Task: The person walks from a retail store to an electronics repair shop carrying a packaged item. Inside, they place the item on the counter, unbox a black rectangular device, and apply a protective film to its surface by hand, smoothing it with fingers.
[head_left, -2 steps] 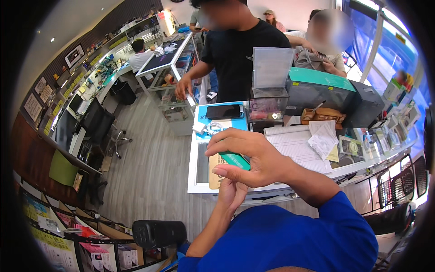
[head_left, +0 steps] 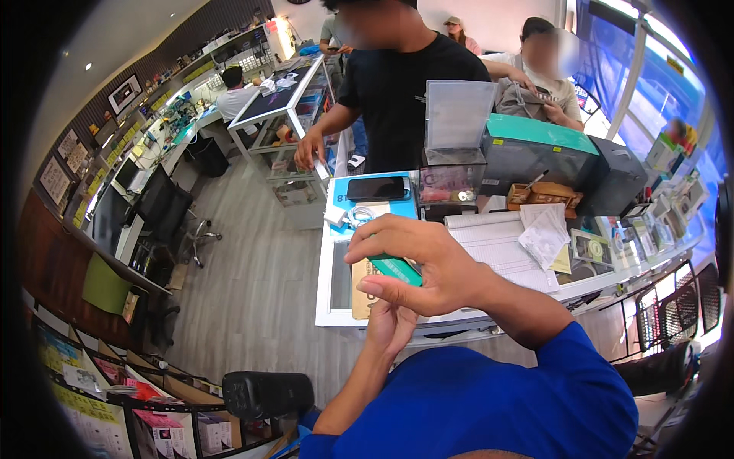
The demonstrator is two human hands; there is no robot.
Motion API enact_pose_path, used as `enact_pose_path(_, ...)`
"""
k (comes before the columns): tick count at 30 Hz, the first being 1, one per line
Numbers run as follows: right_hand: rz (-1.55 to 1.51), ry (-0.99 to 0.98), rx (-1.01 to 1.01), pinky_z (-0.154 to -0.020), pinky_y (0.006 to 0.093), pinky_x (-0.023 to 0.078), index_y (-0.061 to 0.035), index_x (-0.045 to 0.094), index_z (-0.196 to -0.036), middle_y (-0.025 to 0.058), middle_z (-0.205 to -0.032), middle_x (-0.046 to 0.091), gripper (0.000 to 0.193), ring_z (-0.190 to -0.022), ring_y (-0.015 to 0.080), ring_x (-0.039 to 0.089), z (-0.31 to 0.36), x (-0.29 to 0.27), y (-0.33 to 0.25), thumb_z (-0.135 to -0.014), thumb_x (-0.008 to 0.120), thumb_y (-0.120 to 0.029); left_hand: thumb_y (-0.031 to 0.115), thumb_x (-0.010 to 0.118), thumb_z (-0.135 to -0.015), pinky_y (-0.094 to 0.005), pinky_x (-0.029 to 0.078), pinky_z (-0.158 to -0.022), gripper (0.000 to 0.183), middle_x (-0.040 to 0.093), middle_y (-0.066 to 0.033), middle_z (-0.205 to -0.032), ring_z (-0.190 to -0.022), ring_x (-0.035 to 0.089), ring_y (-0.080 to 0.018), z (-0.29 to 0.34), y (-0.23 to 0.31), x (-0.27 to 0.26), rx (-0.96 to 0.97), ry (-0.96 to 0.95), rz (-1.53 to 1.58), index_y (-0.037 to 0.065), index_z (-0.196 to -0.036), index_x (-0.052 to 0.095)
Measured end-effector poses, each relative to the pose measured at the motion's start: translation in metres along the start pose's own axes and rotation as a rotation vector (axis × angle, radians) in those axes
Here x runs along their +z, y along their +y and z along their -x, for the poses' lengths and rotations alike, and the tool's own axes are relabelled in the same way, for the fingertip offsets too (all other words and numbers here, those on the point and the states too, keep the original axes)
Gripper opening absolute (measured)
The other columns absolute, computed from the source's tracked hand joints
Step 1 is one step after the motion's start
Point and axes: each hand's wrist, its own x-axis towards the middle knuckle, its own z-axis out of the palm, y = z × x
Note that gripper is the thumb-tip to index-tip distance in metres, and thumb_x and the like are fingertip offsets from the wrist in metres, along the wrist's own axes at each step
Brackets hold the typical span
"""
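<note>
Thumb and fingertips of the right hand [head_left: 432, 264] stand apart, green box [head_left: 397, 268] showing between; left hand's [head_left: 391, 330] grip cannot be told; 1 phone [head_left: 375, 189] lies beyond.

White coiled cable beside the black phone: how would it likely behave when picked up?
The white cable would probably be floppy, since it is thin and curls in loops. It might tangle, as those loops bunch together. Being slender, it is likely light.
</note>
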Motion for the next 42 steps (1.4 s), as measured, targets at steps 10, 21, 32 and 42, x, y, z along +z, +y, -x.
enact_pose_path(10, -0.472, 0.41, 0.079, -0.089, 0.0331, 0.049, 0.0024, 0.067, -0.102, 0.013, -0.109, 0.065, 0.04, -0.096, 0.0179, 0.063, -0.001, -0.021, 0.039, -0.101, 0.052, -0.035, 0.02, 0.049, -0.101, -0.0356, 0.061, -0.078, 0.04, 0.063, -0.01, -0.121, -0.1, 0.067, -0.0236, 0.008, 0.012, 0.026, 0.021, -0.102, -0.055, 0.008, -0.14, 0.046)
enact_pose_path(21, -0.824, 0.795, 0.614, -0.088, 0.0347, 0.054, -0.0044, 0.063, -0.096, 0.01, -0.093, 0.066, 0.063, -0.093, 0.0206, 0.066, 0.053, -0.045, 0.086, -0.092, 0.052, -0.066, 0.019, 0.058, -0.094, -0.0361, 0.035, -0.097, 0.034, 0.04, -0.0118, -0.112, -0.107, 0.041, -0.025, -0.003, 0.05, 0.054, 0.787, -0.134, -1.695, -0.003, -0.119, 0.063)
enact_pose_path(32, -0.609, 0.908, 0.797, -0.07, 0.0254, 0.044, -0.0094, 0.068, -0.085, 0.0039, -0.09, 0.063, 0.045, -0.076, 0.011, 0.057, 0.117, -0.051, 0.095, -0.091, 0.065, -0.054, 0.03, 0.065, -0.087, -0.038, 0.031, -0.104, 0.036, 0.034, -0.0075, -0.105, -0.11, 0.04, -0.0243, -0.014, 0.064, 0.056, 0.333, -0.446, -1.447, 0.004, -0.112, 0.067)
enact_pose_path(42, -0.647, 1.104, 0.78, -0.086, 0.0338, 0.051, -0.0079, 0.064, -0.08, 0.0103, -0.097, 0.065, 0.045, -0.09, 0.0229, 0.067, 0.141, -0.07, 0.093, -0.095, 0.062, -0.05, 0.003, 0.061, -0.09, -0.0373, 0.045, -0.099, 0.019, 0.055, -0.0106, -0.113, -0.11, 0.057, -0.0243, -0.018, 0.046, 0.041, 0.453, -0.277, -1.173, 0.002, -0.109, 0.059)
